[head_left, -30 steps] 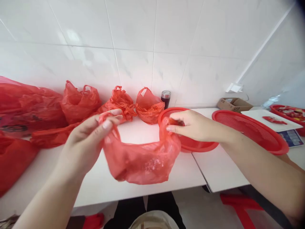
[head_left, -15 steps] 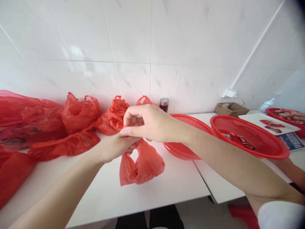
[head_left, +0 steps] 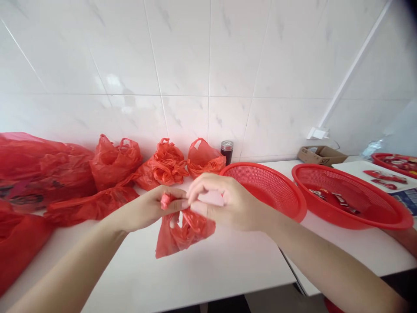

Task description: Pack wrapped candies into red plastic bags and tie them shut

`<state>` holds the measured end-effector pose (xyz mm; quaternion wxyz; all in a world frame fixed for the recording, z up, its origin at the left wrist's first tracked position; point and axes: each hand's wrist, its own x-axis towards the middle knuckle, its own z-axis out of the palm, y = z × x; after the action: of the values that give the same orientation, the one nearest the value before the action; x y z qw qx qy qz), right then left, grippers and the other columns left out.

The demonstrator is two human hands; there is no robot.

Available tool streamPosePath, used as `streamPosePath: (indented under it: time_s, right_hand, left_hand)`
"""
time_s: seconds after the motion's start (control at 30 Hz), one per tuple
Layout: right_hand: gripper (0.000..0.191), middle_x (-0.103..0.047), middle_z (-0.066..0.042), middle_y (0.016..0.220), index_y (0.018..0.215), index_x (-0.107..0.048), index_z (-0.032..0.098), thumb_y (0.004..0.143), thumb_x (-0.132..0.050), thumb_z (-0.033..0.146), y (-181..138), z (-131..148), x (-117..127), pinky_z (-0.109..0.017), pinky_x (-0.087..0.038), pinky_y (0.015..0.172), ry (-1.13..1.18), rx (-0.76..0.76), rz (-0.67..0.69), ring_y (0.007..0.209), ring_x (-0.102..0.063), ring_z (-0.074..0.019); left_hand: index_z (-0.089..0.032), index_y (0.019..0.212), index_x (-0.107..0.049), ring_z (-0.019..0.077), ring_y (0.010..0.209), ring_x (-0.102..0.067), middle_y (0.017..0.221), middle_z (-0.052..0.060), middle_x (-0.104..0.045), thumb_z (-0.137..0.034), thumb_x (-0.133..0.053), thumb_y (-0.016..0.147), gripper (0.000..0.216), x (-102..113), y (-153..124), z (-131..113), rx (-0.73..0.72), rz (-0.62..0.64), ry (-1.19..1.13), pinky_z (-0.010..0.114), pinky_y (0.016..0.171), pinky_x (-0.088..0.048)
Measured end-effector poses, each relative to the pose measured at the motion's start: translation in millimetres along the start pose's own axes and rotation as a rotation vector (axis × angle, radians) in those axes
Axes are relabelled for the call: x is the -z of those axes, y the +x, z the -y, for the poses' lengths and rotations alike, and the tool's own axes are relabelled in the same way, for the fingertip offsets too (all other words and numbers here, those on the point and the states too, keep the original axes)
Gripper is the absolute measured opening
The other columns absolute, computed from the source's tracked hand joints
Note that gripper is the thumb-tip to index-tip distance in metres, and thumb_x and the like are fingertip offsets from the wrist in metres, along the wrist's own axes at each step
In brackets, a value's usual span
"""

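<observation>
A red plastic bag (head_left: 185, 234) hangs from my hands above the white table (head_left: 195, 282). My left hand (head_left: 156, 206) is closed on its gathered top, and a twisted red end pokes out between thumb and forefinger. My right hand (head_left: 221, 200) pinches the bag's plastic just beside the left fingertips, its thumb and fingers bent. What the bag contains does not show. Behind my hands stand more red plastic bags: a crumpled one (head_left: 164, 165) and one with its handle up (head_left: 205, 158).
Two red mesh baskets (head_left: 265, 169) stand to the right; the farther one holds several small wrapped items (head_left: 335, 200). A dark tumbler (head_left: 226, 153), a cardboard box (head_left: 321, 155) and a white board (head_left: 352, 168) are near the wall. More red bags (head_left: 48, 165) fill the left. Another person's arm (head_left: 400, 237) shows at right.
My right hand has drawn back to the right from over my left hand. A twisted end of the bag now shows in my left grip. The view has shifted slightly.
</observation>
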<state>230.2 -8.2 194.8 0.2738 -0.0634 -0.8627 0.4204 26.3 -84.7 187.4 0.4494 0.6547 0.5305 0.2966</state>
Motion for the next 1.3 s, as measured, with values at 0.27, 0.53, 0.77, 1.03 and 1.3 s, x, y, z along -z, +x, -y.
streamPosePath:
  time_s: [0.27,0.53,0.77,1.03,1.3]
  right_hand:
    - [0.028,-0.063,0.0,0.096,0.124,-0.054,0.027,0.097,-0.043,0.027,8,-71,-36,-0.031,-0.046,0.085,0.338,-0.251,-0.036,0.09,-0.059,-0.0133]
    - [0.03,-0.05,0.004,0.07,0.073,-0.049,0.019,0.096,-0.046,0.037,-23,-66,-42,-0.023,-0.036,0.059,0.219,-0.296,-0.061,0.063,-0.044,-0.0091]
    - [0.036,-0.065,-0.002,0.075,0.075,-0.051,0.02,0.098,-0.04,0.045,-77,-122,-65,-0.028,-0.048,0.071,0.158,-0.377,-0.259,0.073,-0.06,-0.0151]
    - [0.033,-0.065,-0.002,0.078,0.082,-0.045,0.023,0.097,-0.033,0.049,-55,-161,-121,-0.028,-0.045,0.069,-0.015,-0.498,-0.554,0.075,-0.062,-0.0181]
    - [0.031,-0.061,0.002,0.066,0.087,-0.046,0.023,0.099,-0.028,0.045,-37,-177,-150,-0.025,-0.031,0.055,-0.426,-0.492,-0.33,0.058,-0.057,-0.0176]
  left_hand:
    - [-0.021,0.078,-0.058,0.01,0.054,-0.046,0.067,-0.004,-0.055,0.002,-0.039,0.062,0.033,-24,7,29,-0.215,-0.557,0.585,0.021,0.048,-0.034]
    - [-0.022,0.108,-0.063,0.0139,0.08,-0.063,0.102,0.005,-0.065,-0.013,-0.041,0.088,0.031,-47,-2,55,-0.316,-0.527,0.545,0.023,0.068,-0.049]
    - [-0.021,0.067,-0.059,0.014,0.059,-0.054,0.063,0.0,-0.061,-0.035,-0.034,0.096,0.04,-47,-73,141,0.07,-0.547,0.328,0.024,0.059,-0.045]
    - [-0.022,0.076,-0.051,0.0178,0.075,-0.055,0.078,0.003,-0.058,-0.045,-0.031,0.096,0.037,-90,-62,187,0.143,-1.063,0.274,0.028,0.072,-0.044]
    - [-0.026,0.074,-0.038,0.0164,0.051,-0.046,0.055,-0.005,-0.047,-0.044,-0.022,0.098,0.034,-97,-13,195,0.37,-0.967,0.369,0.026,0.055,-0.035]
